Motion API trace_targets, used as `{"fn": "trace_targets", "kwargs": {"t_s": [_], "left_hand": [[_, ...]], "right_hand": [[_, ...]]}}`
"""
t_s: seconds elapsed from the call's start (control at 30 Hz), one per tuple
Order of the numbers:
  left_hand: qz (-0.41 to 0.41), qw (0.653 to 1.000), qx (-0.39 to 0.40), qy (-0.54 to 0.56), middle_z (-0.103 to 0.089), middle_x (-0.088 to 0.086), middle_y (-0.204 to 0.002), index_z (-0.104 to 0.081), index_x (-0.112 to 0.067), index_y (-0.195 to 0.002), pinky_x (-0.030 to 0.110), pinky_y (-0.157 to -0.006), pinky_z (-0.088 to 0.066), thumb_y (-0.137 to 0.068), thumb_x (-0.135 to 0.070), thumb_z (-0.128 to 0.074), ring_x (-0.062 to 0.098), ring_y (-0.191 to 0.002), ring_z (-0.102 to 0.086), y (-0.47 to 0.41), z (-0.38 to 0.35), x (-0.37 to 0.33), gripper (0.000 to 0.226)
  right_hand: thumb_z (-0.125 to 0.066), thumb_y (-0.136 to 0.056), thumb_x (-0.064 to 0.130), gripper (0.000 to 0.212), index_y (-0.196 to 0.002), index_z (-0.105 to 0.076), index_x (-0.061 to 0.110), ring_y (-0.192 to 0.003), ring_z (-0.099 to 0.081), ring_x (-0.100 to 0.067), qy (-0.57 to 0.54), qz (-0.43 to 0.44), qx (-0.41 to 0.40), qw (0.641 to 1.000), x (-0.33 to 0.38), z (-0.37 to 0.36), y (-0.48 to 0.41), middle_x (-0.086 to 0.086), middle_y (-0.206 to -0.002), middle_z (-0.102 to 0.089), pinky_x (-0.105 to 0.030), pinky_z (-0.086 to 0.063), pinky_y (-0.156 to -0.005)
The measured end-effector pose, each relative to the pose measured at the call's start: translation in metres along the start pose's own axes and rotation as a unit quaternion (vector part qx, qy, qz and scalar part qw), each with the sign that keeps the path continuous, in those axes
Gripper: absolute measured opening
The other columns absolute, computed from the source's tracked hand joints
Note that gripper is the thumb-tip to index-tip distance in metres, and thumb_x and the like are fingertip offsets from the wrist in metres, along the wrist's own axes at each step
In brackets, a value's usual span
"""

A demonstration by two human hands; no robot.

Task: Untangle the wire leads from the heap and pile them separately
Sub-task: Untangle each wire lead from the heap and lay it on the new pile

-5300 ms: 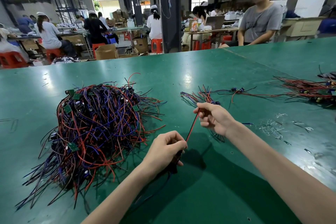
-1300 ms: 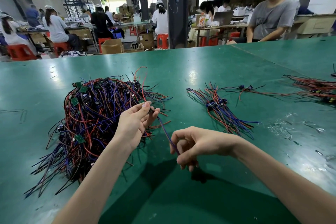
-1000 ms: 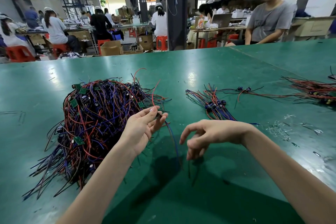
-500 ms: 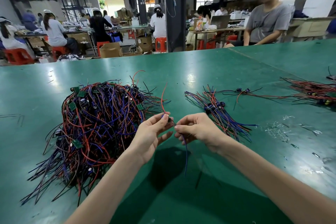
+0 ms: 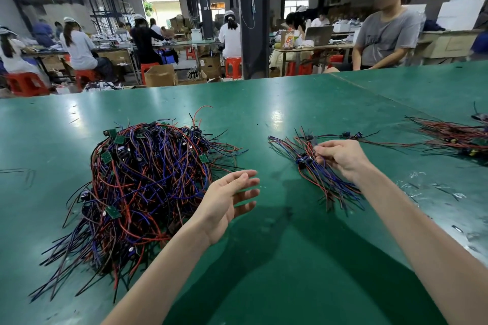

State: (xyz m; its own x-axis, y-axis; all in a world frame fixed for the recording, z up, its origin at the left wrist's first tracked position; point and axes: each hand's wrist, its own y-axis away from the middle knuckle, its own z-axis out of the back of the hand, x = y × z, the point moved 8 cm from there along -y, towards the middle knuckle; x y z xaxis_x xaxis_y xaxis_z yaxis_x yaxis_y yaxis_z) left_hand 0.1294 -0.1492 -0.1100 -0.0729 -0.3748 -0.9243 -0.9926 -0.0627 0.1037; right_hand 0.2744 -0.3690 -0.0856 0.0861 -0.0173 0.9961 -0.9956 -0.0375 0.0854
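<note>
Little of the work is judged done: a small separate pile of red and blue wire leads [image 5: 320,177] is pinched at its upper end by the curled fingers of the right hand [image 5: 342,158]. The left hand [image 5: 227,199] is held open and empty just beside the large tangled heap of red, blue and black wire leads with small green circuit boards [image 5: 148,185], by far the greater share and yet to be sorted. Both are borne on a glossy green table top [image 5: 277,103], behind which a dim workshop with people seated on red plastic stools [image 5: 232,66] is seen.
</note>
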Motion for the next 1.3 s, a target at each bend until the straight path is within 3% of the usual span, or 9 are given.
{"fn": "trace_targets", "kwargs": {"t_s": [0.33, 0.47, 0.6, 0.7, 0.83, 1.03, 1.1, 1.2, 1.3], "left_hand": [[-0.004, 1.000, -0.008, -0.016, -0.071, -0.002, -0.084, -0.067, -0.012, -0.099, 0.022, -0.059, -0.053, -0.095, -0.011, -0.051, 0.008, -0.068, -0.065, 0.002, 0.003, -0.004, 0.017], [-0.005, 1.000, -0.005, -0.016, -0.072, -0.001, -0.085, -0.067, -0.010, -0.101, 0.022, -0.060, -0.054, -0.095, -0.009, -0.051, 0.009, -0.068, -0.065, 0.002, 0.002, -0.004, 0.018], [0.002, 1.000, -0.004, -0.021, -0.072, -0.001, -0.085, -0.067, -0.009, -0.102, 0.023, -0.060, -0.054, -0.094, -0.008, -0.050, 0.010, -0.068, -0.065, 0.005, -0.001, -0.002, 0.018], [0.002, 1.000, -0.007, -0.028, -0.072, 0.000, -0.084, -0.066, -0.008, -0.102, 0.024, -0.059, -0.054, -0.094, -0.006, -0.051, 0.010, -0.068, -0.065, 0.007, -0.001, -0.001, 0.018], [-0.003, 0.999, -0.012, -0.032, -0.071, 0.001, -0.083, -0.066, -0.006, -0.100, 0.025, -0.060, -0.055, -0.094, -0.004, -0.051, 0.011, -0.067, -0.065, 0.010, -0.001, -0.004, 0.017], [-0.075, 0.985, -0.035, -0.154, -0.067, 0.003, -0.079, -0.066, -0.006, -0.093, 0.026, -0.060, -0.056, -0.093, 0.001, -0.051, 0.013, -0.065, -0.062, 0.012, -0.001, -0.016, 0.016], [-0.157, 0.946, -0.061, -0.278, -0.065, 0.001, -0.078, -0.065, -0.009, -0.090, 0.023, -0.062, -0.054, -0.093, 0.002, -0.051, 0.012, -0.066, -0.060, 0.016, -0.001, -0.030, 0.018], [-0.322, 0.781, -0.121, -0.521, -0.065, -0.002, -0.086, -0.067, -0.010, -0.093, 0.021, -0.074, -0.049, -0.090, -0.001, -0.055, 0.010, -0.078, -0.059, 0.028, -0.005, -0.058, 0.015], [-0.356, 0.688, -0.189, -0.604, -0.064, 0.006, -0.098, -0.066, -0.008, -0.104, 0.034, -0.084, -0.047, -0.091, -0.003, -0.052, 0.022, -0.095, -0.055, 0.023, 0.005, -0.081, 0.021]], "right_hand": [[-0.054, -0.086, -0.014, 0.016, -0.094, -0.058, -0.001, -0.041, -0.057, -0.009, -0.004, 0.032, -0.004, 0.999, 0.005, 0.001, -0.022, -0.014, -0.071, -0.056, -0.019, -0.051, -0.044], [-0.061, -0.079, -0.017, 0.010, -0.079, -0.060, -0.007, -0.038, -0.058, -0.013, 0.083, -0.039, -0.004, 0.996, -0.016, 0.011, -0.024, -0.017, -0.066, -0.060, -0.019, -0.050, -0.041], [-0.069, -0.074, -0.012, 0.011, -0.069, -0.062, -0.005, -0.035, -0.054, -0.016, 0.183, -0.022, -0.030, 0.982, -0.019, 0.019, -0.021, -0.018, -0.054, -0.060, -0.020, -0.046, -0.037], [-0.077, -0.073, 0.005, 0.015, -0.064, -0.066, 0.006, -0.045, -0.055, -0.016, 0.296, 0.005, -0.048, 0.954, -0.017, 0.020, -0.018, -0.013, -0.059, -0.066, -0.021, -0.044, -0.044], [-0.079, -0.074, 0.027, 0.015, -0.071, -0.066, 0.021, -0.090, -0.061, -0.027, 0.446, 0.053, -0.074, 0.890, -0.009, 0.018, -0.011, -0.010, -0.088, -0.069, -0.028, -0.044, -0.075], [-0.067, -0.083, 0.023, 0.003, -0.084, -0.066, 0.020, -0.091, -0.060, -0.028, 0.527, 0.158, -0.080, 0.831, 0.008, -0.003, 0.008, -0.006, -0.093, -0.068, -0.032, -0.048, -0.076], [-0.063, -0.084, 0.018, 0.005, -0.085, -0.067, 0.016, -0.087, -0.059, -0.028, 0.522, 0.211, -0.080, 0.823, 0.012, -0.015, 0.019, -0.006, -0.089, -0.067, -0.032, -0.046, -0.072], [-0.062, -0.085, 0.012, 0.006, -0.081, -0.067, 0.012, -0.077, -0.058, -0.026, 0.457, 0.306, -0.066, 0.833, 0.019, -0.036, 0.043, -0.006, -0.079, -0.065, -0.030, -0.042, -0.066], [-0.064, -0.083, 0.010, 0.004, -0.079, -0.065, 0.010, -0.075, -0.058, -0.027, 0.442, 0.360, -0.018, 0.821, 0.014, -0.062, 0.063, -0.006, -0.074, -0.066, -0.035, -0.047, -0.071]]}}
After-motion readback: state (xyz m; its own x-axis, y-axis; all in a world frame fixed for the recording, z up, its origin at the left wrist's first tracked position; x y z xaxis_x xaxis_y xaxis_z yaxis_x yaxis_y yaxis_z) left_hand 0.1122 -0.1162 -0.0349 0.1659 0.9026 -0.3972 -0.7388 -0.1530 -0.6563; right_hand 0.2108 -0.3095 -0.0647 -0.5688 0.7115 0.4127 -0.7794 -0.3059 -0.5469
